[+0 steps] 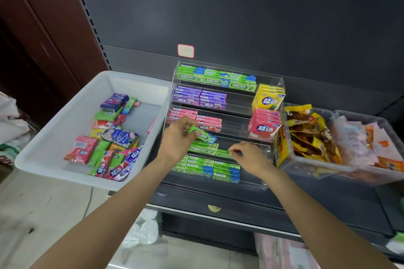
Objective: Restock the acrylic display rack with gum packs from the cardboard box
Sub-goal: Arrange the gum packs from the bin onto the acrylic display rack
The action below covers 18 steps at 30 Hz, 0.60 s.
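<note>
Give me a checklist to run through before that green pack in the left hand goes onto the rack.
1. Left hand grips the green Doublemint pack: ok.
2. Pack matches the green row below it: ok.
3. Right hand clear of that row: not ok, its fingers pinch a pack there.
4. Free space in the row: ok, right part bare.
5. Acrylic rack upright: ok.
6. White bin holds more packs: ok.

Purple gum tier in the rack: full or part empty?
Part empty. The purple packs fill only the left side of their tier in the acrylic rack; the right stretch is bare.
</note>
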{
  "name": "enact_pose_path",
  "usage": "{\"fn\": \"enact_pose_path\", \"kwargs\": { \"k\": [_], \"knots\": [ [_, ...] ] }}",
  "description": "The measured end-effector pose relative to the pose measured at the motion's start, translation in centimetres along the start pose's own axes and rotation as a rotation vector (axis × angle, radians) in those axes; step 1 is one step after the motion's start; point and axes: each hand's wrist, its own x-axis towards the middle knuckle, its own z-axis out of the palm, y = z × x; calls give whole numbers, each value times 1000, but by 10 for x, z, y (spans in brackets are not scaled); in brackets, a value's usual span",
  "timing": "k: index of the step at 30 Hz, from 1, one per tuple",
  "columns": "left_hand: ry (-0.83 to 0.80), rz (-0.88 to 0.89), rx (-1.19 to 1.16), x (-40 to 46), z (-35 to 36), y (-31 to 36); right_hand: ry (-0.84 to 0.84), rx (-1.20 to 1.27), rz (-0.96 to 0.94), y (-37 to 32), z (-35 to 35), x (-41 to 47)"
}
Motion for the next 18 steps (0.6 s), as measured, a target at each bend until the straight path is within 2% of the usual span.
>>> {"fn": "enact_pose_path", "kwargs": {
  "k": [5, 15, 18],
  "knots": [
    [-18, -20, -33, -1, -5, -1, -17, -57, -10, -3, 1, 1],
    [-37, -44, -59, -3, -8, 5, 43, -11, -48, -11, -3, 0],
    [-42, -58, -97, -2, -5, 4, 136, 219, -101, -24, -8, -4]
  ]
}}
